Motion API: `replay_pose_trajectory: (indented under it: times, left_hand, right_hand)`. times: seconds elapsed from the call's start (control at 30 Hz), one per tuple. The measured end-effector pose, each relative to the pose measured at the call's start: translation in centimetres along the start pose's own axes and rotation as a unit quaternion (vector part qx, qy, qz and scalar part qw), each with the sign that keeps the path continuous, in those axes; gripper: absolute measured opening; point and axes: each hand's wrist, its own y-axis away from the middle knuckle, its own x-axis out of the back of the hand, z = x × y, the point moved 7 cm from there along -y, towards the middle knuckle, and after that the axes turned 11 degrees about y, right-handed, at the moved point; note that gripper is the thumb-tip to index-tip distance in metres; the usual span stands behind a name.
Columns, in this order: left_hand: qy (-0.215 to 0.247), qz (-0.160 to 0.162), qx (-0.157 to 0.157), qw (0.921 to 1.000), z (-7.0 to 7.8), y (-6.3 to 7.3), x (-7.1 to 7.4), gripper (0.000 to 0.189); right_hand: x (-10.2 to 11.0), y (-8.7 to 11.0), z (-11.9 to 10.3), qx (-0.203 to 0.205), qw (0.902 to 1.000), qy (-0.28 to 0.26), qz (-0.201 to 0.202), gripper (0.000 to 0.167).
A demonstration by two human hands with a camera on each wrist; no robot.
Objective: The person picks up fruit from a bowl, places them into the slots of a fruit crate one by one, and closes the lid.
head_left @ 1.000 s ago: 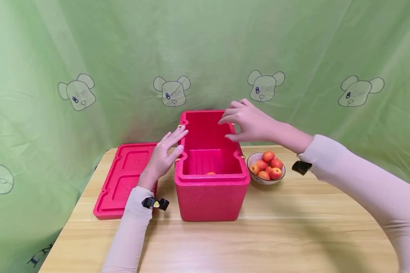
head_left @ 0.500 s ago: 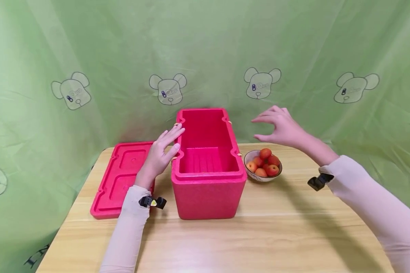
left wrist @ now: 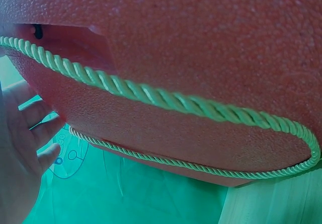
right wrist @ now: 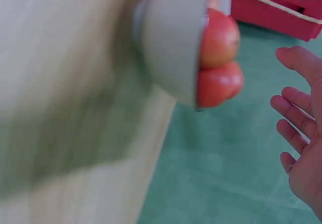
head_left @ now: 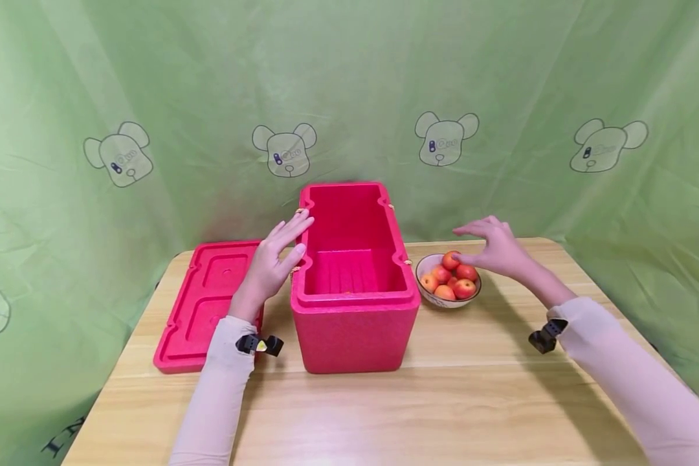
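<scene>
A red foam box (head_left: 355,340) stands lidless on the table, with a sliver of orange showing low inside it. My left hand (head_left: 270,262) rests with extended fingers on its left rim. To the box's right, a patterned bowl (head_left: 447,303) holds several small red-orange apples (head_left: 464,288). Over the bowl's right side hovers my right hand (head_left: 495,251), thumb and fingers spread apart and nothing between them. The right wrist view has this spread hand (right wrist: 304,128) facing the apples (right wrist: 220,38). Twisted rope (left wrist: 151,95) runs along the box's side in the left wrist view.
The red lid (head_left: 210,307) lies on the wooden table (head_left: 472,408) left of the box, partly under my left forearm. A green curtain (head_left: 349,77) with printed bear heads hangs close behind the table.
My right hand has moved right from above the box, then down to the bowl. The left hand stays at the rim. The whole head view has shifted slightly.
</scene>
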Motion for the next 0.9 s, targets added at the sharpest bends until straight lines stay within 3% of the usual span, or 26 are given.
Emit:
replay_pose_trajectory:
  times: [0.2,0.57,0.9]
  left_hand:
    - [0.001,0.0,-0.004,1.0,0.2,0.1,-0.1,0.057]
    - [0.002,0.0,-0.005,1.0,0.2,0.0,0.1,0.057]
    - [0.001,0.001,-0.008,1.0,0.1,-0.1,0.0,0.057]
  right_hand:
    - [-1.8,1.1,1.2,-0.001,0.9999,0.012,-0.009,0.054]
    - [-3.8,1.3,1.4,-0.012,0.9991,0.031,-0.027,0.05]
    - [-4.3,1.3,1.1,-0.015,0.9994,0.03,-0.005,0.041]
